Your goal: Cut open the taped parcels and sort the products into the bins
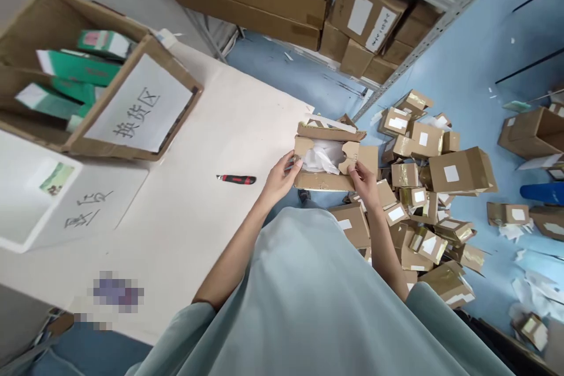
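Observation:
Between my two hands is a small cardboard box [324,181] with its top flaps open, at the table's right edge. White packing paper [321,157] lies inside it; whatever is beneath the paper is hidden. My left hand [282,176] grips the box's left end, thumb on the short flap. At the right end my right hand [365,182] holds the other short flap, thumb on top and fingers outside. A red and black utility knife [237,179] lies on the white table [189,211], left of my left hand and apart from it.
On the table's left stand a labelled carton [176,100] holding green boxes [83,67] and a white bin [57,200]. Shelving with cartons [365,12] stands ahead. Many cardboard boxes [458,170] lie piled on the blue floor to the right.

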Tool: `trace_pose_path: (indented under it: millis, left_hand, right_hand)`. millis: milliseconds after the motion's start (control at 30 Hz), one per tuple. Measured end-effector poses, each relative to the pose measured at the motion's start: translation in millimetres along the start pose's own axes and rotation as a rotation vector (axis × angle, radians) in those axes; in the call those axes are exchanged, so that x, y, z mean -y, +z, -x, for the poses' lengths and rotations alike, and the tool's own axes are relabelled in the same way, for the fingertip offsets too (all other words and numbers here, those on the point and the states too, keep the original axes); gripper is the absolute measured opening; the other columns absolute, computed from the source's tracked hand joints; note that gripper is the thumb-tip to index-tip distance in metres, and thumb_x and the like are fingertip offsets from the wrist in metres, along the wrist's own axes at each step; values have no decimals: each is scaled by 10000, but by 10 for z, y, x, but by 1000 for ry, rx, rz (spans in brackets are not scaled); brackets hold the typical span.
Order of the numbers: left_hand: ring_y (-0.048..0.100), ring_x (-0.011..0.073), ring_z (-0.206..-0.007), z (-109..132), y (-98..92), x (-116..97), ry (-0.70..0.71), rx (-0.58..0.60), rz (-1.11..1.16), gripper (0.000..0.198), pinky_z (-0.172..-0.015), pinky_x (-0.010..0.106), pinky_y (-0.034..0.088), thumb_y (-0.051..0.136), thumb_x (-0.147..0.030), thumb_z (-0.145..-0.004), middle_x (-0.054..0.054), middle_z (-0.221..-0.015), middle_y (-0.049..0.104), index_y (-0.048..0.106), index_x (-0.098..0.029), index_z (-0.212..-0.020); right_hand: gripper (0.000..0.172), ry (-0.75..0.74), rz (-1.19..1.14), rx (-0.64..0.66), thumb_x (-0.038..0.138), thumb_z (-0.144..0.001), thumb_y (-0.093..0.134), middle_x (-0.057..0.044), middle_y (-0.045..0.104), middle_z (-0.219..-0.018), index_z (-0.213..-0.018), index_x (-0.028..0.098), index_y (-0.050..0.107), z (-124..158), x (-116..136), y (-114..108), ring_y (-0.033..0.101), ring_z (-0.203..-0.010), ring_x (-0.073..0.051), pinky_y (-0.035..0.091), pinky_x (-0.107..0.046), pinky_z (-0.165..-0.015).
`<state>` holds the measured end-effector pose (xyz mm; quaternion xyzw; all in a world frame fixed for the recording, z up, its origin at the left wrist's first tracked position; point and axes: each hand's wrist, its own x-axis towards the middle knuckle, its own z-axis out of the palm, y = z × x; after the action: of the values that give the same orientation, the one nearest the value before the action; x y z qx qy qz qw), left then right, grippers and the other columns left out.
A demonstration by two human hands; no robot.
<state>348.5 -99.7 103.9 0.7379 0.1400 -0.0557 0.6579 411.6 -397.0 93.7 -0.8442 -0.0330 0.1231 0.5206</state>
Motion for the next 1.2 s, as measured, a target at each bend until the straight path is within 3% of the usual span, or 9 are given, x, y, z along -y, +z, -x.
trace_pose_path:
  millis: [100,167,333,500,667,967,1200]
  left_hand:
    - [639,357,-1572,-499,366,-81,-15,62,-50,745,-1311,499,533,637,-629,-1084,199,-1736,606,580,-171,-1669]
    - [611,359,-1603,-701,549,-117,-35,94,-92,713,-1325,507,519,625,-588,-1093,188,-1762,581,572,-181,-1677]
    - [629,359,-1584,-761,672,-90,-87,133,-125,598,-1286,496,558,624,-556,-1100,155,-1717,636,656,-223,-1595]
    - [701,349,-1497,-575,506,18,-160,46,-112,506,-1235,497,599,636,-483,-1083,140,-1620,721,715,-225,-1511]
    - [768,322,-1375,-352,261,63,-151,-121,-39,390,-1201,484,616,640,-415,-1064,127,-1498,794,789,-218,-1367]
    - [794,208,-971,365,-159,125,-182,-555,17,415,-849,352,648,652,-260,-897,107,-1359,843,799,-225,-1283]
    - [755,195,-911,1026,-328,104,-194,-767,56,433,-790,339,605,629,-247,-866,112,-1332,840,805,-224,-1261]
  right_hand:
    - [796,112,-14,-146,811,-973,657,-225,815,-1417,-1435,171,766,-213,-280,-357,787,-1304,-390,636,-547,-1126]
    - [927,178,11,-232,864,-913,685,-289,770,-1490,-1493,143,737,-309,-459,-539,768,-1354,-425,633,-598,-1131]
    - [961,217,23,-203,924,-894,666,-315,793,-1440,-1415,126,787,-418,-717,-650,772,-1356,-456,619,-652,-1158]
    - [884,208,26,-66,907,-900,659,-286,826,-1388,-1321,148,824,-569,-708,-355,782,-1348,-455,616,-650,-1179]
    - [842,155,56,82,880,-915,636,-254,846,-1351,-1329,168,812,-830,-515,40,814,-1282,-429,625,-652,-1160]
    - [581,-140,131,361,671,-1067,615,-184,825,-1437,-1389,224,798,-1080,179,549,791,-1336,-372,619,-613,-1192]
    - [487,-340,170,488,614,-1125,604,-153,815,-1466,-1402,266,800,-860,746,909,777,-1369,-359,633,-582,-1178]
